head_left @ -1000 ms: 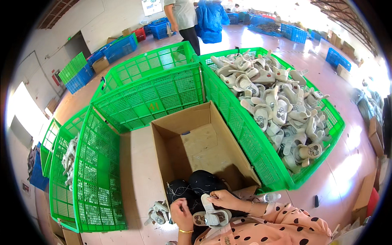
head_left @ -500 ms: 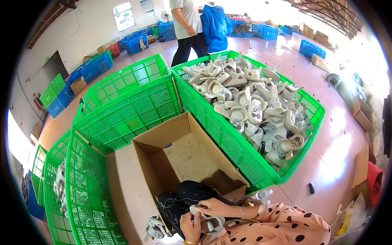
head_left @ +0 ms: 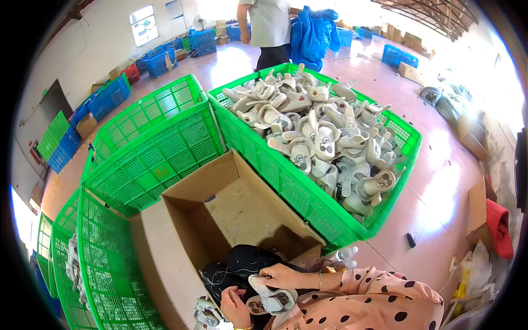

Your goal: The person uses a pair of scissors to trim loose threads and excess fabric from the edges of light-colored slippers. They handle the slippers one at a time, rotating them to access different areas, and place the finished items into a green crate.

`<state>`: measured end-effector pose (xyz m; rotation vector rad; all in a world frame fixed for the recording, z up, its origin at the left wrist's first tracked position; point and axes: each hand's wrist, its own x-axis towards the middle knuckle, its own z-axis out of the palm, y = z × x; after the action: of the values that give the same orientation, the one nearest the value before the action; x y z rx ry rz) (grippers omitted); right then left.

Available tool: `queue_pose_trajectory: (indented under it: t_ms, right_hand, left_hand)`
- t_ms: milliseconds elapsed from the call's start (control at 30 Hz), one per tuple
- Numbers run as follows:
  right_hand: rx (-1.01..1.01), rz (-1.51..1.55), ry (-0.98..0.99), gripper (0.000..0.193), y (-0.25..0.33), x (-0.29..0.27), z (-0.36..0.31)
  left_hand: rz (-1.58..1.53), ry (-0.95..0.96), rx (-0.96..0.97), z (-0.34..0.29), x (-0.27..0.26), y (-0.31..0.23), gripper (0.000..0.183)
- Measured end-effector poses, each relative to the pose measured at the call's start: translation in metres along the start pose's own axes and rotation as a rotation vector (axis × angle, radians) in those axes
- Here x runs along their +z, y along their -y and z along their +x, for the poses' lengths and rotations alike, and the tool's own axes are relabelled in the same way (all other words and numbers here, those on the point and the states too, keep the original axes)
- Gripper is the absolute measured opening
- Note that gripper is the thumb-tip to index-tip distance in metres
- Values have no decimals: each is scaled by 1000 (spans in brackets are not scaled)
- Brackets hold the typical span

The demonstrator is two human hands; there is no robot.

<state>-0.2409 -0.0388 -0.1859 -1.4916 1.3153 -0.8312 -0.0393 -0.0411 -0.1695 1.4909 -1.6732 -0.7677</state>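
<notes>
Pale grey children's sandals [head_left: 270, 300] lie paired sole to sole between both hands, low over the person's lap beside the open cardboard box [head_left: 231, 212]. Right hand [head_left: 283, 275] pinches the upper sandal's edge, fingers narrow on it, likely steadying the pair; left hand [head_left: 235, 303] cups it from below, fingers curled around the heel end. Black fabric [head_left: 242, 261] lies under them. More sandals fill the green crate [head_left: 308, 201] just beyond the box

Four green crates [head_left: 308, 192], one cardboard box [head_left: 220, 214], countless white sandals [head_left: 324, 137]
</notes>
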Motion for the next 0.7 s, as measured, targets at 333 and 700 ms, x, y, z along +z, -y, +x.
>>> queue_pose_trajectory:
  t_ms: [333, 700]
  right_hand:
    - [-26, -107, 0, 29, 14, 2, -2]
    - [-71, -113, -85, 29, 19, 4, -8]
  left_hand:
    - [43, 251, 57, -16, 9, -11, 29]
    - [-203, 489, -28, -4, -4, 6, 24]
